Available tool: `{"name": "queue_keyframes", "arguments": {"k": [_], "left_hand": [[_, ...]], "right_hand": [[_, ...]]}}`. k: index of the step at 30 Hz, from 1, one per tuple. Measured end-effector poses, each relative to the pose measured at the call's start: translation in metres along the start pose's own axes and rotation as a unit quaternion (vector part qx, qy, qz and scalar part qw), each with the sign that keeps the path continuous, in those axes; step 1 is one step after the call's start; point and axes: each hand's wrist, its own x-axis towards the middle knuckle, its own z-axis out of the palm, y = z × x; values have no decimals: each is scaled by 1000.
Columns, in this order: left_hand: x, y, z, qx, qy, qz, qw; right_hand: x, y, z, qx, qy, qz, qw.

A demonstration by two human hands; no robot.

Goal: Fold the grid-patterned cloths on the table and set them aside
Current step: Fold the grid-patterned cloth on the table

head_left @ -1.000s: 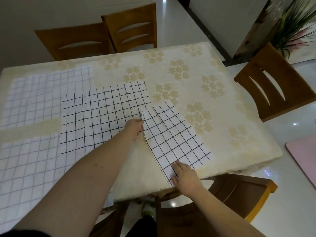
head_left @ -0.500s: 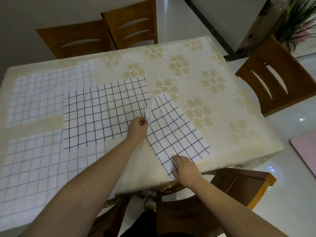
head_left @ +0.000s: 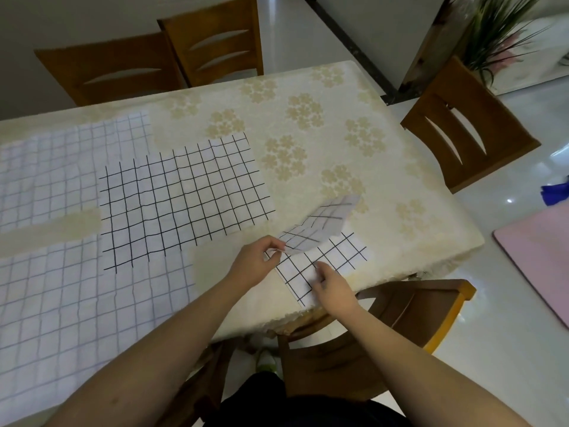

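A small white cloth with a black grid (head_left: 332,257) lies near the table's front right edge, partly folded. My left hand (head_left: 255,263) pinches its far corner and holds that half lifted and curled over towards me. My right hand (head_left: 331,283) presses flat on the near part of the same cloth. A larger black-grid cloth (head_left: 184,195) lies spread flat in the middle of the table. Two pale cloths with faint grids lie flat to the left, one at the far left (head_left: 70,161) and one at the near left (head_left: 77,309).
The table wears a cream floral cover (head_left: 354,124). Wooden chairs stand at the far side (head_left: 212,41), the right side (head_left: 462,131) and tucked in just under my right arm (head_left: 400,328). A pink mat (head_left: 542,254) lies on the floor at right.
My left hand has gripped the small cloth's far corner and pulled it up and towards me, so the far half now curls over the near half. My right hand stays pressed on it.
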Motion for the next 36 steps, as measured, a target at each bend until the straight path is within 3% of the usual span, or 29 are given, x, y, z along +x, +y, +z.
{"name": "queue_keyframes", "arguments": {"k": [2,5,9,12,18,22,27,32,34,36], "left_hand": [[-2,-2,6,8,-18,-1,1000],[-4,-6,16,50,-67,-10,996],[-7,-12,28,139,-164,-4,977],[-5,-13,33,174,-177,-15,969],[17,-1,43,229,-147,24,962],[38,-6,53,345,-153,97,921],[66,-6,55,425,-159,44,890],[78,-14,55,481,-187,45,855],[78,-18,57,476,-181,51,859],[78,-18,59,432,-142,55,889]], "right_hand": [[-5,0,-5,122,55,95,986],[-10,9,-10,210,83,167,960],[-16,22,-11,282,88,248,923],[-22,28,-12,302,97,279,907],[-31,27,-15,223,106,279,928],[-34,23,-17,199,77,238,948],[-32,20,-15,162,40,190,967],[-31,16,-16,167,-18,181,969],[-30,16,-18,166,-21,179,969],[-29,16,-19,179,-14,181,967]]}}
